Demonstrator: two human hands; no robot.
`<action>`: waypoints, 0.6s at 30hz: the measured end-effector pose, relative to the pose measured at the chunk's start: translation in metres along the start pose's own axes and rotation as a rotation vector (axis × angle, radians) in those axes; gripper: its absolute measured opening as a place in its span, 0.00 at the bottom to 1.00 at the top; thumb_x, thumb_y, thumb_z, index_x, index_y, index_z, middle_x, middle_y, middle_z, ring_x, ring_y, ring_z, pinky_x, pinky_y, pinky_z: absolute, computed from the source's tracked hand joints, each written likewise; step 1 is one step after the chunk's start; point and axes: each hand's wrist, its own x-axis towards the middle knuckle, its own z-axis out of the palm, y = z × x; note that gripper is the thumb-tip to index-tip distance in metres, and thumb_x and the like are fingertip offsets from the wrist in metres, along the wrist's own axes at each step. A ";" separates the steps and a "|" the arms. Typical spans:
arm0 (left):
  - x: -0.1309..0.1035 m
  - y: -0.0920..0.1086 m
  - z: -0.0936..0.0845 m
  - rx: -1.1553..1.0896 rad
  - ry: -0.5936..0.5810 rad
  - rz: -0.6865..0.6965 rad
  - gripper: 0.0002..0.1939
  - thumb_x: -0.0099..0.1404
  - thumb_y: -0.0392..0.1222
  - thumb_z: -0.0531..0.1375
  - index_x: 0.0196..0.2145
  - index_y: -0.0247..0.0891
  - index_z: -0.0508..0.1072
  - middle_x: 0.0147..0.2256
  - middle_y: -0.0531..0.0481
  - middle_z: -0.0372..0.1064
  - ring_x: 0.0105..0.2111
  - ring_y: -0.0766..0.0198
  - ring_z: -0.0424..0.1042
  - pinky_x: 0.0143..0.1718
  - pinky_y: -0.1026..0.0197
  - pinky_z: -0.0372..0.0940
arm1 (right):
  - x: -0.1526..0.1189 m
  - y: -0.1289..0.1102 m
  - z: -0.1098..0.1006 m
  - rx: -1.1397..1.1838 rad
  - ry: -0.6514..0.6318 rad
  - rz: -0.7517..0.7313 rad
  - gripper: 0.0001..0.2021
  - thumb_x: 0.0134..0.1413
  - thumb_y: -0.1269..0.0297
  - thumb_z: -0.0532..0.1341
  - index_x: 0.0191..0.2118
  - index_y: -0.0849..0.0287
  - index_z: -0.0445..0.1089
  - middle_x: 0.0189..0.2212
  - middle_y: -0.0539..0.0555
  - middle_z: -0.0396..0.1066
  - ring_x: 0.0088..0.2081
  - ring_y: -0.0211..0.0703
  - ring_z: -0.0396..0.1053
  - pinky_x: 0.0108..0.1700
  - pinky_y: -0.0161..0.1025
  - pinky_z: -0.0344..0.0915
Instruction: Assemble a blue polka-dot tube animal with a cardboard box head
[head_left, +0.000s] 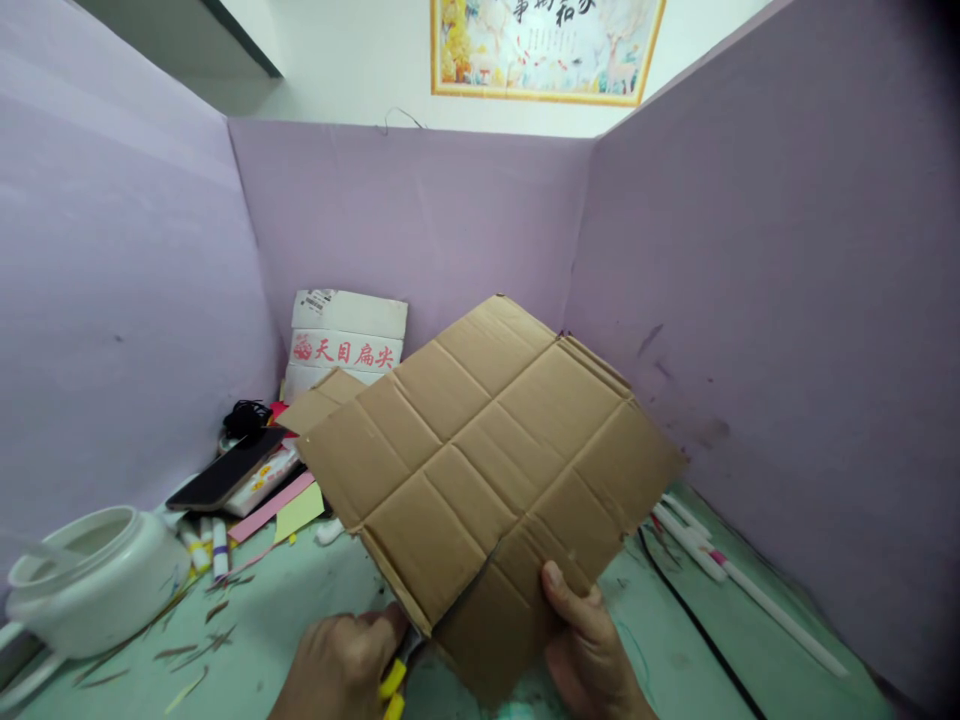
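Observation:
A creased sheet of brown cardboard (480,430) is held up at a slant in the middle of the head view. A slit runs into it from its lower edge. My right hand (589,645) grips the lower right part, thumb on the near face and fingers behind. At the lower left edge, my left hand (334,665) is closed around scissors (393,682) with yellow on the handles. Only a bit of their metal shows beside the slit; the blades are mostly hidden by the cardboard.
On the left stand a white pot (97,590), marker pens (219,550), coloured paper (300,508) and a dark flat phone-like object (225,470). A white printed carton piece (345,340) leans at the back. White tubes (780,615) and a black cord (697,620) lie right. Purple panels (412,210) enclose the table.

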 end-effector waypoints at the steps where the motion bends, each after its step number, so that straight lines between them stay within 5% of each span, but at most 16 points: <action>1: 0.001 0.000 0.000 0.008 0.054 0.045 0.11 0.51 0.29 0.51 0.29 0.39 0.69 0.22 0.50 0.71 0.21 0.63 0.70 0.24 0.65 0.62 | 0.001 -0.001 -0.002 -0.005 -0.020 0.015 0.24 0.36 0.63 0.71 0.46 0.54 0.72 0.36 0.55 0.77 0.44 0.56 0.71 0.51 0.54 0.62; 8: 0.010 -0.011 0.009 0.047 0.263 0.102 0.17 0.55 0.27 0.49 0.37 0.41 0.71 0.35 0.49 0.75 0.40 0.59 0.72 0.47 0.58 0.64 | 0.004 -0.002 -0.006 -0.006 -0.067 0.046 0.24 0.38 0.61 0.70 0.46 0.55 0.72 0.41 0.57 0.75 0.46 0.58 0.70 0.52 0.55 0.61; 13: 0.012 -0.015 0.001 -0.053 0.088 -0.017 0.22 0.59 0.29 0.44 0.40 0.46 0.73 0.34 0.52 0.75 0.43 0.59 0.71 0.45 0.60 0.65 | 0.000 -0.002 0.000 -0.033 -0.122 0.090 0.21 0.39 0.61 0.69 0.44 0.57 0.73 0.41 0.59 0.75 0.46 0.59 0.70 0.51 0.55 0.62; 18: 0.012 -0.004 -0.002 -0.026 -0.119 -0.175 0.21 0.54 0.32 0.48 0.43 0.37 0.72 0.38 0.42 0.74 0.36 0.52 0.74 0.36 0.56 0.67 | 0.000 0.004 -0.004 -0.181 0.012 -0.137 0.26 0.38 0.58 0.70 0.48 0.58 0.71 0.39 0.59 0.76 0.47 0.59 0.69 0.53 0.54 0.60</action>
